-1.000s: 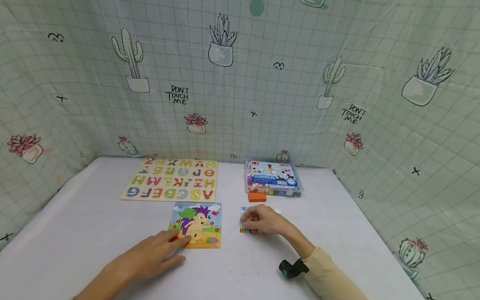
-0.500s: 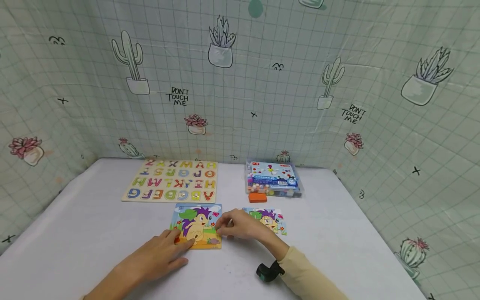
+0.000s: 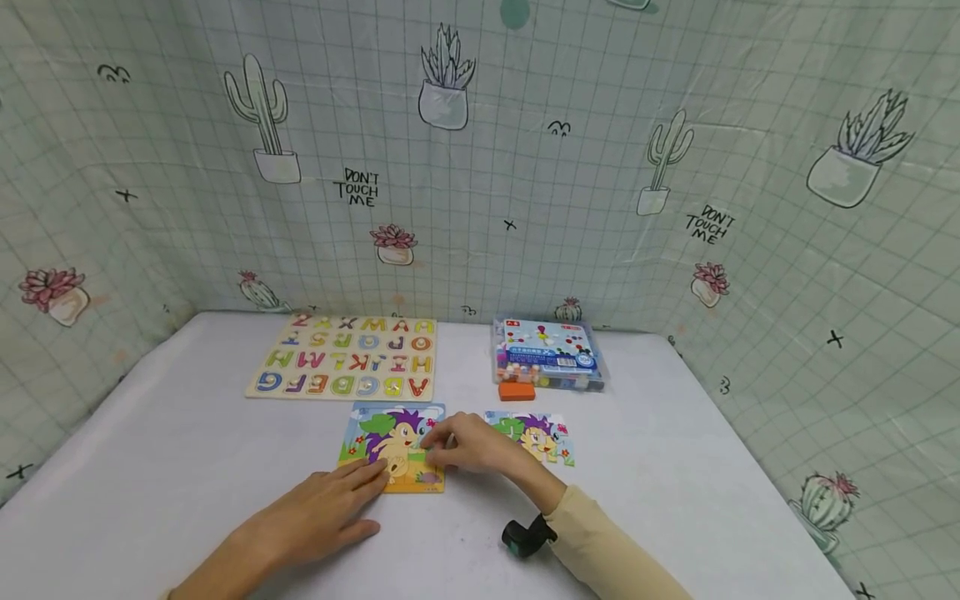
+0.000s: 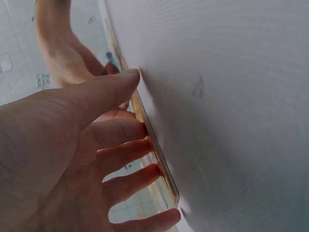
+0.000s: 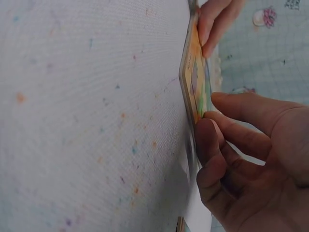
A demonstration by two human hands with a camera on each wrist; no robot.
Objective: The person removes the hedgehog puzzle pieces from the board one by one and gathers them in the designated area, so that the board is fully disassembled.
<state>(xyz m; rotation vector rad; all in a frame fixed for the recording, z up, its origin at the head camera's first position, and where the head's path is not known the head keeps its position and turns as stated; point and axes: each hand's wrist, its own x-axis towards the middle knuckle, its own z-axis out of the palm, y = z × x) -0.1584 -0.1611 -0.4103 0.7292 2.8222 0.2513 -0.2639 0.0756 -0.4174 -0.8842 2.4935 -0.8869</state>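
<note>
In the head view, my left hand [image 3: 318, 508] rests its straight fingertips on the lower left part of a hedgehog puzzle board [image 3: 429, 482]. The left wrist view has these fingers [image 4: 125, 181] spread along the board's edge. My right hand [image 3: 476, 446] is at the board's right side, thumb and forefinger close together over its picture. Its other fingers are curled in the right wrist view, beside the board [image 5: 197, 84]. Whether a puzzle piece is between the right fingertips is too unclear to see. Jigsaw pieces [image 3: 536, 435] forming a similar hedgehog picture lie to the right, partly behind that hand.
Behind the hedgehog board lies a wooden alphabet board [image 3: 341, 362]. A clear plastic box [image 3: 551, 354] of small coloured parts stands back right, an orange block [image 3: 517, 392] before it. A patterned cloth [image 3: 510, 167] hangs around the white table [image 3: 675, 483].
My right hand has moved left from the jigsaw pieces to the right side of the hedgehog board, uncovering most of the pieces. The left hand's fingers have slid slightly further onto the board.
</note>
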